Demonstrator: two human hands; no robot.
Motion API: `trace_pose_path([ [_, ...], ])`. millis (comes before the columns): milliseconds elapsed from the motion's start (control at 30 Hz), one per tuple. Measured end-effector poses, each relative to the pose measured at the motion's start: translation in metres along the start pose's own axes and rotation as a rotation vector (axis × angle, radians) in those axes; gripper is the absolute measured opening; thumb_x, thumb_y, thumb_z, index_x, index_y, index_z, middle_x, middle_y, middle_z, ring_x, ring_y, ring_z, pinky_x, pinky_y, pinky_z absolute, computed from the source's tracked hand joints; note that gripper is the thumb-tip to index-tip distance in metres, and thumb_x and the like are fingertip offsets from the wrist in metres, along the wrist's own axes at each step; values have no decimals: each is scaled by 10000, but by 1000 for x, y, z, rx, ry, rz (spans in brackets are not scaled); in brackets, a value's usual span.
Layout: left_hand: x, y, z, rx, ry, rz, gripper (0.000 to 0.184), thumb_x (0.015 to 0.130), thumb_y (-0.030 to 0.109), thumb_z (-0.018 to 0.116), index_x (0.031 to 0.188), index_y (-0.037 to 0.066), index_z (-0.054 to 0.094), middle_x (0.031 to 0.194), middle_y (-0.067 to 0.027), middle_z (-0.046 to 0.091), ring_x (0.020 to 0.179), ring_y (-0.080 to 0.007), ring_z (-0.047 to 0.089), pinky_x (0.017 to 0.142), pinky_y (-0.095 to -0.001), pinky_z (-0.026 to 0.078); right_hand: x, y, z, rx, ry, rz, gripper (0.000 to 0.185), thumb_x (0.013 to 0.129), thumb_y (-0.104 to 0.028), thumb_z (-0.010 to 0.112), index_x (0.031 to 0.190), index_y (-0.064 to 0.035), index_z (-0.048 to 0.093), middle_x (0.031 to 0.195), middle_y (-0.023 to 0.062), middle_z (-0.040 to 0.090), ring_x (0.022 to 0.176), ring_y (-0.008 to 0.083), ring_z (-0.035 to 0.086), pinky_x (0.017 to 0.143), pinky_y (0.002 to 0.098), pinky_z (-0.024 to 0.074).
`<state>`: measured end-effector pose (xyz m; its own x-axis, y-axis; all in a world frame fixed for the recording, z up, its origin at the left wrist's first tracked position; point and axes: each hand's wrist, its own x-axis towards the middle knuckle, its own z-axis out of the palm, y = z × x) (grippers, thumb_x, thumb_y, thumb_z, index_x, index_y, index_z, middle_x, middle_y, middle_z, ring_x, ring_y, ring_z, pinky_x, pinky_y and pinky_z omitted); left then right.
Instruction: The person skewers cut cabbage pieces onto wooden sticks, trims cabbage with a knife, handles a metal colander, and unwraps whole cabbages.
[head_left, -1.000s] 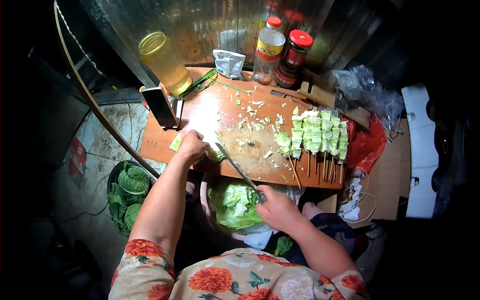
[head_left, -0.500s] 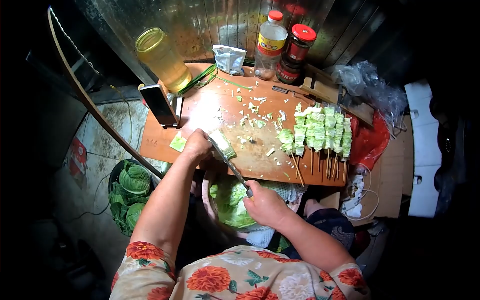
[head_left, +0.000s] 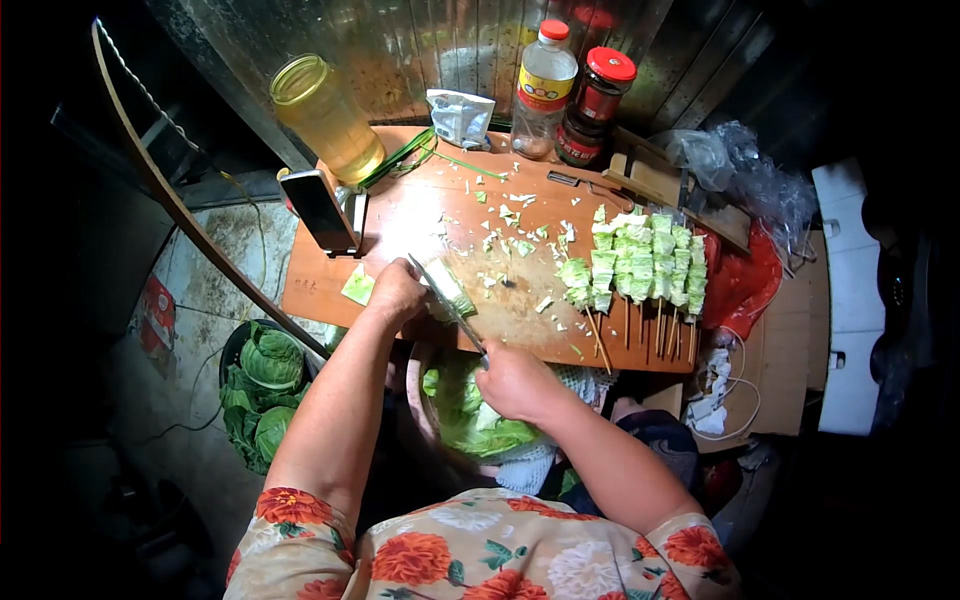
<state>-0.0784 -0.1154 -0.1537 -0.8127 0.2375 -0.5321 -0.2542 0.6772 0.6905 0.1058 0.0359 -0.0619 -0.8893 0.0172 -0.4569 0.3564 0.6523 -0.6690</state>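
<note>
My left hand (head_left: 398,291) is closed on a pale green cabbage piece (head_left: 452,290) at the front of the wooden board (head_left: 520,330). My right hand (head_left: 515,380) grips the handle of a knife (head_left: 447,304), its blade slanting across the cabbage beside my left fingers. A small cabbage leaf piece (head_left: 358,285) lies left of my left hand. Cabbage scraps (head_left: 515,245) are scattered over the middle of the board. At the right, several cabbage skewers (head_left: 633,262) lie side by side. Below the board's front edge is a basin (head_left: 416,388) of cut leaves.
A phone (head_left: 319,211) stands at the board's left, near a jar of yellow liquid (head_left: 345,140). A bottle (head_left: 542,92), red-lidded jars (head_left: 604,88) and a white packet (head_left: 461,117) line the back. Whole cabbages (head_left: 272,358) sit lower left; a red bag (head_left: 750,285) lies right.
My right hand has moved left and slightly up, bringing the knife from beside my left hand onto the cabbage. More of the cabbage piece now shows. My left hand has shifted slightly right.
</note>
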Motion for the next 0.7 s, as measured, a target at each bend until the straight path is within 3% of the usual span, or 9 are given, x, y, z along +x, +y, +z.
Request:
trace_pose_path([
  [133, 4, -5, -1, 27, 31, 84, 294, 717, 52, 682, 973, -17, 555, 873, -157, 642, 789, -253, 631, 690, -342, 520, 12, -1, 13, 43, 48, 47, 329, 847, -189, 543, 1043, 75, 516, 852, 321, 611, 860, 458, 607, 791, 496, 475],
  [433, -18, 15, -5, 99, -18, -6, 468, 716, 96, 725, 1122, -24, 525, 974, -186, 647, 828, -265, 645, 675, -336, 525, 21, -10, 3, -85, 2, 61, 278, 855, -163, 488, 1018, 62, 505, 863, 273, 639, 840, 432, 630, 780, 489, 493],
  [533, -19, 15, -4, 66, 5, 100, 501, 716, 93, 733, 1149, -29, 511, 961, -176, 648, 804, -254, 645, 650, -340, 529, 24, -7, 13, -75, 8, 27, 276, 853, -150, 486, 1023, 67, 504, 871, 271, 641, 854, 424, 631, 784, 484, 492],
  [633, -22, 17, -12, 0, 1, 26, 462, 728, 45, 715, 1138, -26, 512, 893, -159, 646, 722, -232, 639, 597, -331, 528, 22, -7, 18, -86, 38, 49, 280, 856, -155, 496, 1034, 61, 505, 876, 260, 645, 861, 413, 633, 790, 480, 491],
  [700, -34, 32, -27, -162, -68, -171, 425, 739, -7, 688, 1129, -22, 519, 835, -146, 640, 645, -211, 627, 551, -310, 520, 17, -7, 15, -18, 47, 75, 284, 862, -176, 507, 1034, 50, 509, 883, 251, 647, 868, 406, 634, 793, 478, 490],
])
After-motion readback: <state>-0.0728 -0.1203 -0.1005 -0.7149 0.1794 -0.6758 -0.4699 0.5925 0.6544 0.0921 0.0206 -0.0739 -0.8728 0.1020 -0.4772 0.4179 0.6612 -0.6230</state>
